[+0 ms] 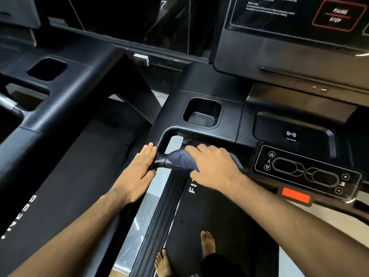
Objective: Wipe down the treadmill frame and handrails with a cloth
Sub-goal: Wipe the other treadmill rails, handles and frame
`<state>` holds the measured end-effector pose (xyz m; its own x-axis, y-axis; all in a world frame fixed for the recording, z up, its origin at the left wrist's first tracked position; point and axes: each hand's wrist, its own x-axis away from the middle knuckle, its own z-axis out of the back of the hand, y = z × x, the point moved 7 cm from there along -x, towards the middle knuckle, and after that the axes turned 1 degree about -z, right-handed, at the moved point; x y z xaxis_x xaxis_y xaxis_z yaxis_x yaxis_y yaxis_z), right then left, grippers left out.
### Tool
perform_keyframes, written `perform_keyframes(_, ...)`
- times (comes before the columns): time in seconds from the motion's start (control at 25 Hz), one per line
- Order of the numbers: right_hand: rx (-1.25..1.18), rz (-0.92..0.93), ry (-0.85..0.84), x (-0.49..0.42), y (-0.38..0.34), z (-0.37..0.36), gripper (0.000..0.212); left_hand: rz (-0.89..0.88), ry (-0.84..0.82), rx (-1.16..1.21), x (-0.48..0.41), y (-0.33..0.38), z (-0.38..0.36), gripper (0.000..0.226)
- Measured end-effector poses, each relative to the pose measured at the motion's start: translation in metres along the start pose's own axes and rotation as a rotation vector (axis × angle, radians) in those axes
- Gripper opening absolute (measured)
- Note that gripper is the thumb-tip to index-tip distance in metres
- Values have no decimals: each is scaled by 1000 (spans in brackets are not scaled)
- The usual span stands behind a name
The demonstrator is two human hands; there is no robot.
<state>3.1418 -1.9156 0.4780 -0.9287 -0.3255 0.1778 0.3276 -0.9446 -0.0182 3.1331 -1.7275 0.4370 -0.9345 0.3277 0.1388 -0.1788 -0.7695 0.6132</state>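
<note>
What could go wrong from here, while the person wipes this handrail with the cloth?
1. The right hand holds the cloth on the handrail close to the control panel; a long stroke might press a button.
2. The bare feet stand on the belt; if it started, the person could probably slip.
3. The left hand lies with straight fingers against the frame and does not grip, so it may give little support.

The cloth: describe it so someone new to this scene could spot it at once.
Start at the console with the red Pause/Stop button, then drop to the panel of oval buttons. Just left of it, the right hand grips the cloth around the black handrail. It is the only soft, grey-blue thing among hard black parts.
</note>
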Motion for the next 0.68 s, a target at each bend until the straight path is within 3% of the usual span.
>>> perform_keyframes(0.08,51,-101,159,25,9,-5,64,-5,-10,22,1,0,2,68)
perform_keyframes(0.2,-119,-196,462,74,-14,-19,66,-29,-31,9,4,0,-1,68)
perform_keyframes(0.28,-663,-492,619,107,-29,-58,63,-49,-33,49,6,-2,-2,66)
perform_keyframes(0.36,-1459,-1023,789,132,-35,-111,50,-48,-36,115,5,-4,-2,65)
perform_keyframes(0.44,-1945,-1431,945,122,-38,-144,30,-45,-50,146,3,-6,-3,65)
perform_keyframes(0.48,-2072,-1475,1002,105,-33,-142,28,-47,-56,149,4,-8,-3,65)
perform_keyframes(0.6,-2143,-1452,1409,68,-5,-99,47,-69,-80,173,5,-11,-4,67)
perform_keyframes(0.68,-2088,-1440,1485,56,-8,-83,56,-90,-83,217,4,-15,0,67)
